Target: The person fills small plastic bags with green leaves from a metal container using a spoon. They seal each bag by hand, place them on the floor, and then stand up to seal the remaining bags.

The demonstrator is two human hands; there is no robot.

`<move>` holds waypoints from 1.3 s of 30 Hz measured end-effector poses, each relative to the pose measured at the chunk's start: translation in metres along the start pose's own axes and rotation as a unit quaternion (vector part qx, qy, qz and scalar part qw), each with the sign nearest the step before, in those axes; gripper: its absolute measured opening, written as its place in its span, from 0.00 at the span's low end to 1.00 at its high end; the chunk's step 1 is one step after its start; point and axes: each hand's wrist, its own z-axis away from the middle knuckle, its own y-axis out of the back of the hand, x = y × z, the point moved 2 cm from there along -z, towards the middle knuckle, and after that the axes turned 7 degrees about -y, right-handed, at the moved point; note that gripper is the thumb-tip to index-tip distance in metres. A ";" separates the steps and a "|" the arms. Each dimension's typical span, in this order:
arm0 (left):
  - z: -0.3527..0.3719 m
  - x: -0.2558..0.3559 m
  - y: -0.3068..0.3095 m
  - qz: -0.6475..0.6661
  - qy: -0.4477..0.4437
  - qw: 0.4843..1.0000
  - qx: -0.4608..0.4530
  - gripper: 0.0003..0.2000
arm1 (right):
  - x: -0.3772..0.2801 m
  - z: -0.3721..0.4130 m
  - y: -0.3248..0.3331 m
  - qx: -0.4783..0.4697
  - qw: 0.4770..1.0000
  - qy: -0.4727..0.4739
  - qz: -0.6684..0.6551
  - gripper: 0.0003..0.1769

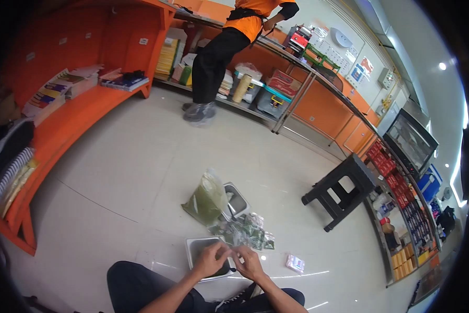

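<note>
Both hands low and centred in front of the body, brought together. Left hand (212,259): fingers curled inward, knuckles up, fingertips directed toward the other hand. Right hand (251,262): fingers likewise flexed, thumb side facing the left, tips meeting the left hand's tips. Hands touch at the fingertips; whether anything sits between them is too small to tell. Both forearms bare, converging from the lower frame edge in a V. Wrists roughly straight.
</note>
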 end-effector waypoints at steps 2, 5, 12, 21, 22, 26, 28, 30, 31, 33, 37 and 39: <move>0.001 -0.001 -0.001 -0.022 -0.009 1.000 -0.010 0.12 | 0.002 0.002 -0.005 0.010 1.000 0.017 0.001 0.06; 0.003 -0.004 -0.003 -0.016 0.020 0.999 -0.026 0.14 | 0.000 0.000 -0.005 0.029 0.994 0.087 0.053 0.07; 0.006 -0.011 -0.005 -0.069 -0.015 0.997 -0.028 0.09 | 0.007 0.003 -0.011 0.011 0.992 0.100 0.082 0.09; 0.013 -0.011 -0.003 -0.127 0.054 0.986 -0.091 0.11 | 0.001 0.009 -0.014 -0.041 0.987 0.117 0.104 0.22; 0.014 -0.013 -0.004 -0.131 0.059 0.985 -0.094 0.11 | 0.001 0.010 -0.014 -0.049 0.981 0.139 0.123 0.26; 0.008 -0.004 -0.008 -0.166 0.068 0.978 -0.101 0.12 | 0.003 0.007 -0.010 -0.030 0.970 0.162 0.178 0.28; 0.002 0.001 -0.012 -0.168 0.072 0.980 -0.084 0.12 | 0.002 0.003 -0.009 -0.014 0.975 0.148 0.163 0.26; 0.003 -0.001 -0.014 -0.172 0.061 0.981 -0.071 0.13 | 0.006 -0.004 -0.001 0.021 0.986 0.089 0.138 0.23; 0.007 -0.001 -0.016 -0.167 0.087 0.979 -0.077 0.13 | 0.014 -0.010 -0.001 0.046 0.990 0.060 0.116 0.17; 0.012 0.002 -0.018 -0.168 0.125 0.974 -0.086 0.13 | 0.017 -0.005 -0.009 0.042 0.988 0.069 0.130 0.17; 0.022 -0.025 -0.003 -0.092 0.199 0.974 -0.049 0.14 | 0.002 0.002 -0.009 0.002 0.988 0.073 0.139 0.14; 0.017 -0.017 0.002 -0.087 0.188 0.978 -0.040 0.14 | -0.009 0.005 -0.010 0.000 0.990 0.088 0.109 0.11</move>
